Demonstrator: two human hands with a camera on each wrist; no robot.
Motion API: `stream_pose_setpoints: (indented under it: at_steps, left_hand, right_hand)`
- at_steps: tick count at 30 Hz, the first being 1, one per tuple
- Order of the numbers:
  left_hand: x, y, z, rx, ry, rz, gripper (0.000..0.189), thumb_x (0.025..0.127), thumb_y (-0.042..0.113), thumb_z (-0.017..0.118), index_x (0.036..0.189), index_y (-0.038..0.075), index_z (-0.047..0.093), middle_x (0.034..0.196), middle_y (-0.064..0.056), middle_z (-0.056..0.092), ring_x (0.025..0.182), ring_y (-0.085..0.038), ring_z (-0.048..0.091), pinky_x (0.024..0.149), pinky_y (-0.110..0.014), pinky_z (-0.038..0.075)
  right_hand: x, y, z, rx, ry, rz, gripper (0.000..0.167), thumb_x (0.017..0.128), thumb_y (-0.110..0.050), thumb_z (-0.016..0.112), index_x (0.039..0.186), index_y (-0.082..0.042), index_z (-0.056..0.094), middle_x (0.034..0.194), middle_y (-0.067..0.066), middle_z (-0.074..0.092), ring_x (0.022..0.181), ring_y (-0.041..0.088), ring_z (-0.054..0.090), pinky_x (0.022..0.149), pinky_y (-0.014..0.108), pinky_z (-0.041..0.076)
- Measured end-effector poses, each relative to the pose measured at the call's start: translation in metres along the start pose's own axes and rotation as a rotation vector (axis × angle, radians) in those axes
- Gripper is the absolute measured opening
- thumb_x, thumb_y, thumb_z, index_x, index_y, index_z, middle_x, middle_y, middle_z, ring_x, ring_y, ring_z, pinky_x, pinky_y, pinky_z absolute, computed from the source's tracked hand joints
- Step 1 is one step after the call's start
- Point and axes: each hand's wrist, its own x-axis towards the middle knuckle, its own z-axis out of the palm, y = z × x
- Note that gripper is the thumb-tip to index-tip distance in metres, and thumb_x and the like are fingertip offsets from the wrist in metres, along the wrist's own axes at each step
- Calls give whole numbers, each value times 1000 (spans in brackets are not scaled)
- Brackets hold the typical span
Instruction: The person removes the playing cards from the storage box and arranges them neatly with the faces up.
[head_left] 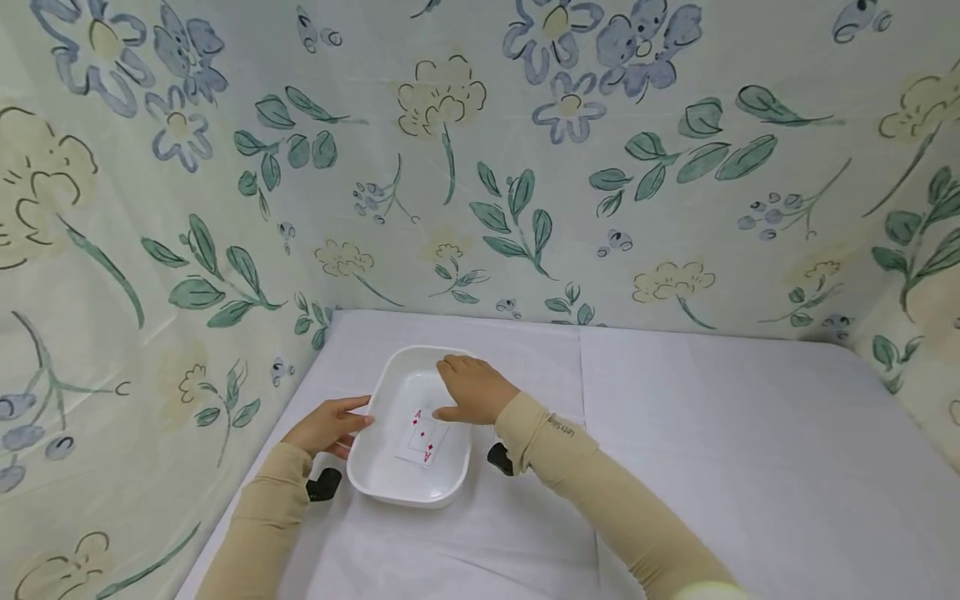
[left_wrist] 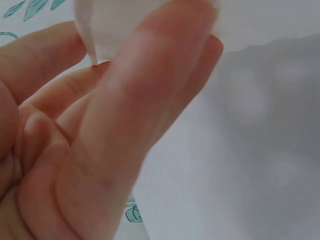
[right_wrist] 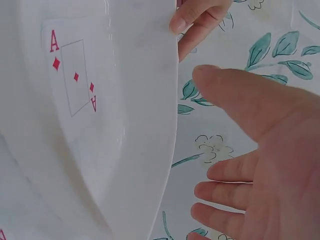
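Observation:
A deep white plastic tray (head_left: pixel 408 492) with rounded corners stands on the white-covered table. Inside it lies an ace of diamonds playing card (head_left: pixel 422 437), face up. My left hand (head_left: pixel 330 429) grips the tray's left rim, the thumb on the near side and the fingers spread along the outer wall. In the left wrist view the thumb (left_wrist: pixel 135 75) covers part of the tray wall. My right hand (head_left: pixel 476 390) hovers over the tray's far right part. In the right wrist view, its fingers (right_wrist: pixel 225 195) are extended and apart from the rim, holding nothing.
A white cloth (head_left: pixel 712 467) covers the table, stretching far to the right. Flower-printed fabric (head_left: pixel 510 183) hangs behind and at both sides. A black wrist device (head_left: pixel 501 458) sits by the right cuff. A small red mark (right_wrist: pixel 2 235) shows at the right wrist view's lower left edge.

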Motion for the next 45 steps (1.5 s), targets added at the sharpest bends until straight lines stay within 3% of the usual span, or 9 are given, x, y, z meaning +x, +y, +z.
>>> stream_pose_setpoints:
  at_steps: [7, 15, 25, 38, 45]
  left_hand:
    - [2, -2, -1, -10, 7, -11, 55, 87, 19, 60, 135, 3, 39, 103, -21, 60, 73, -29, 64, 56, -39, 54]
    - [2, -3, -1, -28, -7, -1, 57, 87, 20, 61, 135, 2, 38, 103, -23, 60, 73, -30, 64, 55, -40, 54]
    - [2, -1, -1, -36, -31, 14, 56, 88, 18, 59, 136, 1, 36, 106, -24, 59, 74, -30, 64, 57, -40, 54]
    - [2, 0, -1, -20, -5, -3, 53, 88, 16, 58, 136, 3, 38, 106, -23, 59, 73, -29, 64, 56, -39, 54]
    - [3, 0, -1, -17, -9, -3, 54, 88, 17, 58, 136, 3, 37, 107, -23, 58, 74, -29, 64, 57, -39, 54]
  right_hand:
    - [32, -22, 10, 12, -30, 40, 76, 76, -55, 61, 127, 0, 45, 125, 12, 48, 111, 25, 48, 91, 34, 41]
    - [61, -38, 49, 9, -168, 167, 78, 67, -62, 66, 121, -8, 52, 114, 5, 53, 99, 20, 52, 81, 33, 46]
    - [59, -49, 61, 12, -299, 281, 75, 57, -61, 74, 109, -10, 60, 91, 5, 50, 83, 18, 49, 73, 33, 45]
    - [67, -53, 72, -38, -318, 268, 67, 57, -51, 79, 106, -10, 61, 87, 6, 49, 78, 19, 49, 65, 33, 48]
    - [61, -53, 62, 0, -329, 253, 57, 60, -47, 77, 103, -12, 62, 84, 3, 48, 75, 17, 47, 64, 30, 45]
